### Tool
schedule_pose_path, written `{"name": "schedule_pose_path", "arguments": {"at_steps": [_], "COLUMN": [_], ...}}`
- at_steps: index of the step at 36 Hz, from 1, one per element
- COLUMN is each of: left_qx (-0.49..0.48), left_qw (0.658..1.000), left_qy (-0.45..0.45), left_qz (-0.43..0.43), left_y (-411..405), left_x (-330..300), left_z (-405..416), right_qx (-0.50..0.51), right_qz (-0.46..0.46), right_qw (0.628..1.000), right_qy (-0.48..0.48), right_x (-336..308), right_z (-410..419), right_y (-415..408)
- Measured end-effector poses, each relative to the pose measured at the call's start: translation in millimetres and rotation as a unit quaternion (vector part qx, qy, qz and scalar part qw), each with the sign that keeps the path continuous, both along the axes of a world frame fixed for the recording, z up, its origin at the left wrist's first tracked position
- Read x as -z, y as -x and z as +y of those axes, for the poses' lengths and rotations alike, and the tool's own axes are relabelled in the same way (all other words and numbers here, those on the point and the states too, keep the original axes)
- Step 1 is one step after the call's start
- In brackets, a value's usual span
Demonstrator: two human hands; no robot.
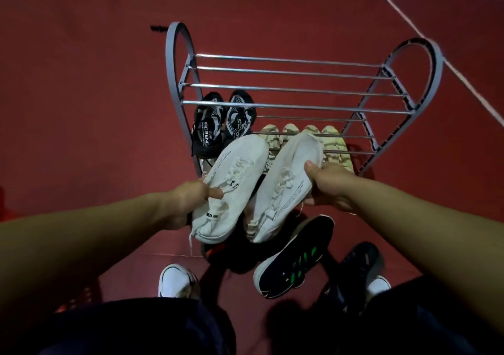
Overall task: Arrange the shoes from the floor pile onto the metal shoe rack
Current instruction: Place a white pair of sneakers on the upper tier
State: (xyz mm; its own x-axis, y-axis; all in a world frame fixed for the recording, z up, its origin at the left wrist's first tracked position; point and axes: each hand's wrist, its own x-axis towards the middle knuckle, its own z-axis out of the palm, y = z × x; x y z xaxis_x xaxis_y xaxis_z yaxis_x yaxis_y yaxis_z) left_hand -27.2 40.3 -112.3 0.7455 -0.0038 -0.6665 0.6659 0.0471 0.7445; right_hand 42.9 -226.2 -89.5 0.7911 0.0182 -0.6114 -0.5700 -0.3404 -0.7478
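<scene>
In front of the grey metal shoe rack with chrome rails (294, 90), two white knit lace-up sneakers are held up, toes pointed toward the rack. The left white sneaker (231, 188) is gripped at its side by the left hand (191, 199), whose fingers are closed round the upper near the laces; the right white sneaker (286, 188) is clasped by the right hand (327, 188), thumb on top and the other fingers curled beneath the sole. Both shoes are carried above the red floor (81, 109), just short of the lower rails. On a lower tier a pair of black-and-white mesh sneakers (223, 123) is already set at the left end, and pale striped cream shoes (308, 139) are lined up beside them; the top tier is bare. On the floor near the feet a navy trainer with green stripes (294, 259) and another dark shoe (360, 267) are left from the pile. Trouble could be expected if the white pair were lowered onto the occupied lower tier, where the cream shoes would be knocked or crushed. A heel set between two rails rather than across them could slip through. A loose lace hanging from the left sneaker might be caught on a rail, and the shoe dragged askew.
</scene>
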Motion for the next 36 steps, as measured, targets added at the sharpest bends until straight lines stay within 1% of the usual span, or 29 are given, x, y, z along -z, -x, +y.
{"name": "schedule_pose_path", "arguments": {"at_steps": [4,7,9,13,21,26,31,34,36], "left_qx": [0.016,0.040,0.057,0.084,0.090,0.067,0.063,0.064,0.063], "left_qw": [1.000,0.998,0.997,0.995,0.995,0.997,0.997,0.997,0.996], "left_qy": [0.021,0.038,0.047,0.059,0.052,0.040,0.044,0.048,0.061], "left_qz": [0.000,0.008,0.006,-0.007,-0.010,-0.010,0.001,0.013,0.023], "left_y": [2,5,7,12,11,5,-2,-5,-6], "left_x": [4,6,8,17,35,45,52,53,53], "left_z": [2,2,3,5,0,-7,-12,-16,-21], "right_qx": [-0.015,-0.023,-0.009,0.027,0.062,0.064,0.081,0.115,0.152], "right_qz": [0.081,0.103,0.115,0.140,0.133,0.141,0.129,0.105,0.086], "right_qw": [0.997,0.994,0.993,0.989,0.985,0.984,0.980,0.979,0.972], "right_qy": [-0.009,-0.006,-0.008,-0.047,-0.090,-0.088,-0.128,-0.133,-0.157], "right_x": [27,40,48,68,117,144,159,168,173], "right_z": [-11,-18,-22,-25,-15,-5,-6,-12,-18], "right_y": [4,3,0,-9,-7,4,11,10,8]}}
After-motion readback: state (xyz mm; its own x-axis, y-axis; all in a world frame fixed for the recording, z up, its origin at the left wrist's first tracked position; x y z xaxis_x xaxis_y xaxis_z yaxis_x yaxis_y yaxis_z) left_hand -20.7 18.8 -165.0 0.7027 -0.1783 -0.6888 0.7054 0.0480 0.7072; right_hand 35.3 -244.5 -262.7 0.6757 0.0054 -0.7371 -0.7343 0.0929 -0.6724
